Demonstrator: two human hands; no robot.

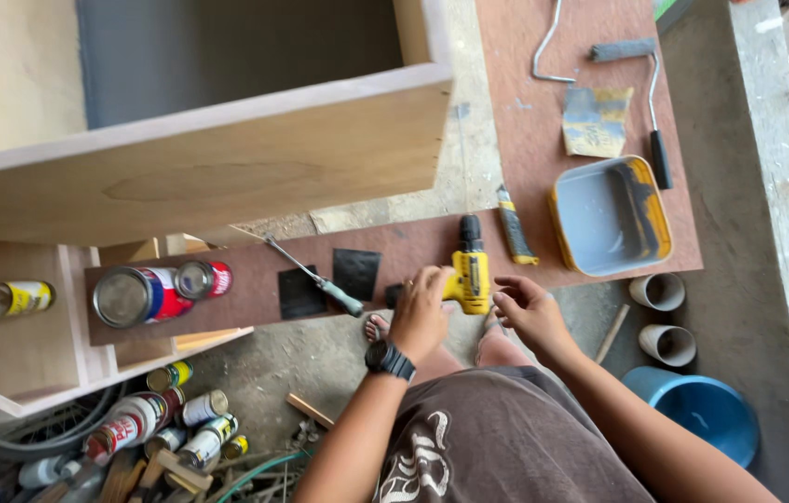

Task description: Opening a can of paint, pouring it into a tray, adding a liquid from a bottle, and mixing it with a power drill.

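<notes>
A large plywood cabinet panel (217, 168) fills the upper left of a cluttered workshop, seen from above the worker's lap. Below it runs a brown hardboard sheet (544, 112) used as a work surface, carrying a grey paint tray (599, 216) with a yellow-stained rim, a paint roller (641, 84), a folded piece of sandpaper (595, 121), two paint tins (148, 293), a screwdriver (315, 275) and a yellow utility knife (513, 226). A blue bucket (707, 410) stands on the concrete floor to the right. At the sheet's near edge lies a yellow cordless drill (471, 270), chuck pointing away from the worker. The left hand (421, 315), a black watch on its wrist, is closed on the drill's handle; the right hand (530, 312) hovers just beside the drill, fingers curled loosely and holding nothing. A sandalled foot (376, 326) shows directly under the board's edge. The risks, as judged here: the drill sits close to that edge, so a loose grip could drop it toward the foot, and a finger finding the trigger could spin the chuck near the free hand
</notes>
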